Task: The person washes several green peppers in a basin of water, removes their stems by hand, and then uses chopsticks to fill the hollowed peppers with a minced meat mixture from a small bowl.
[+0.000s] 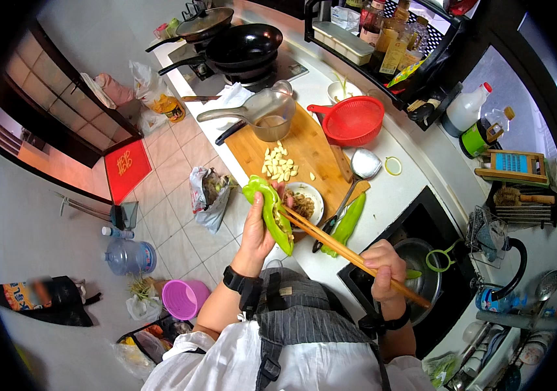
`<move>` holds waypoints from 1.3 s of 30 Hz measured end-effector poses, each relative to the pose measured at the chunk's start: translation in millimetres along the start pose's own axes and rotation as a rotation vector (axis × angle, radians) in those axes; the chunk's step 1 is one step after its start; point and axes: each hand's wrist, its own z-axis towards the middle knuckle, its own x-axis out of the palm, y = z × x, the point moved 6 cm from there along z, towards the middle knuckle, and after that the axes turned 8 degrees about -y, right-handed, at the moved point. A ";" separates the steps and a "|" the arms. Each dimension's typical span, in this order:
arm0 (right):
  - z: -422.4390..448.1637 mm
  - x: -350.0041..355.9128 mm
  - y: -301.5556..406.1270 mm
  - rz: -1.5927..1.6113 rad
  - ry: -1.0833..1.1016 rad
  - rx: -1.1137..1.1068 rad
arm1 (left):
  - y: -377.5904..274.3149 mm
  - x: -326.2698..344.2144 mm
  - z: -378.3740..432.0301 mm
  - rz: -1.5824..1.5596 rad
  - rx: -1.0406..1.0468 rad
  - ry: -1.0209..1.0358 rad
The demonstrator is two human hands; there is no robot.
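Note:
My left hand [255, 229] holds a green pepper [273, 211] that is slit along its side, with some filling showing in the slit. Between the fingers of my right hand [385, 270] is a pair of wooden chopsticks [330, 240], their tips at the pepper's slit. Just behind the pepper, a white bowl [316, 196] of brownish minced filling [302, 204] stands at the near end of the wooden cutting board [303, 146]. Peeled garlic cloves [278, 163] lie loose on the board. A second green pepper [349, 222] rests on the counter beside the board.
A clear plastic ladle [273, 115] sits on the board's far end, beside a red colander [356, 122]. A metal spatula [365, 163] lies along the board's right side. The sink at right holds a metal basin [417, 259]. A wok [244, 46] stands on the stove.

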 end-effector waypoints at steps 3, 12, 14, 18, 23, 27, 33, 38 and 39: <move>2.4 3.9 3.2 -0.010 0.016 -0.005 | -1.2 7.9 -5.2 -0.087 -0.068 0.071; 7.0 2.0 13.1 -0.051 -0.036 -0.059 | -3.5 24.4 -17.4 0.110 0.034 0.210; 2.4 -13.6 10.5 0.075 -0.193 0.021 | -5.8 21.7 -13.3 0.012 -0.005 0.163; -10.9 -27.0 5.2 0.057 -0.309 0.117 | -14.5 18.5 -8.1 -0.086 0.081 0.092; -22.5 -16.3 4.0 0.091 -0.232 0.103 | -21.0 25.3 -5.3 -0.243 0.133 0.113; -21.4 -10.9 -1.2 0.086 -0.195 0.102 | -22.6 29.1 -6.4 -0.180 0.159 0.088; -11.4 1.5 6.9 0.075 -0.015 0.047 | -23.8 29.8 -8.4 -0.173 0.192 0.083; -6.2 18.0 35.8 -0.159 0.311 -0.201 | -18.2 33.9 -10.4 -0.168 0.114 0.110; -3.5 15.6 39.1 -0.165 0.270 -0.216 | -18.0 37.8 -12.5 -0.154 0.089 0.163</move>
